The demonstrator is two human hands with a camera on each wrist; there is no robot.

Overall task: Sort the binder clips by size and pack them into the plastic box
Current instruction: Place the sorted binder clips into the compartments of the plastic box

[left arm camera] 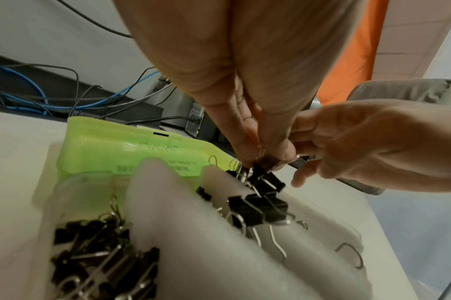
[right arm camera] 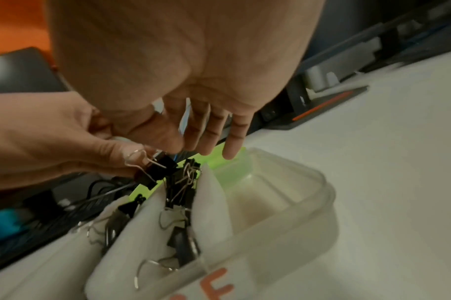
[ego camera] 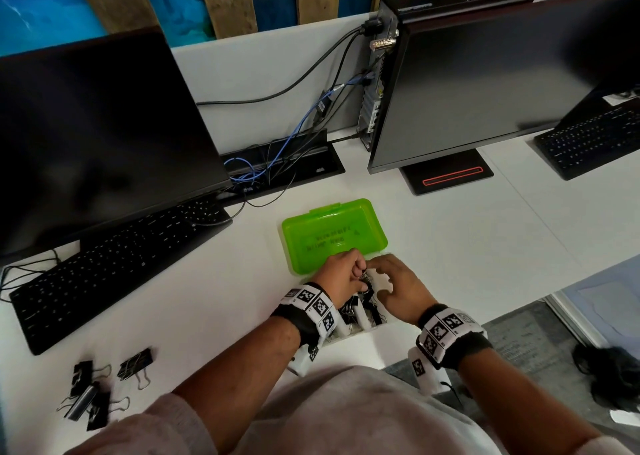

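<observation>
The plastic box (ego camera: 349,336) lies open on the white desk, its green lid (ego camera: 332,236) folded back. White foam dividers (left arm camera: 183,213) split it into compartments. Small black clips (left arm camera: 101,261) fill the left one, medium clips (left arm camera: 257,209) lie in the middle, and the right compartment (right arm camera: 260,199) holds none. My left hand (ego camera: 360,276) pinches a black binder clip (left arm camera: 264,172) just above the middle compartment. My right hand (right arm camera: 193,146) hovers beside it with relaxed fingers that hold nothing. Several large clips (ego camera: 91,394) lie on the desk at the lower left.
A keyboard (ego camera: 114,264) and monitor (ego camera: 97,135) stand to the left, with a cable tray (ego camera: 277,163) behind the box. A second monitor (ego camera: 485,83) and keyboard (ego camera: 588,139) are at the right. The desk edge (ego camera: 519,312) runs close on the right.
</observation>
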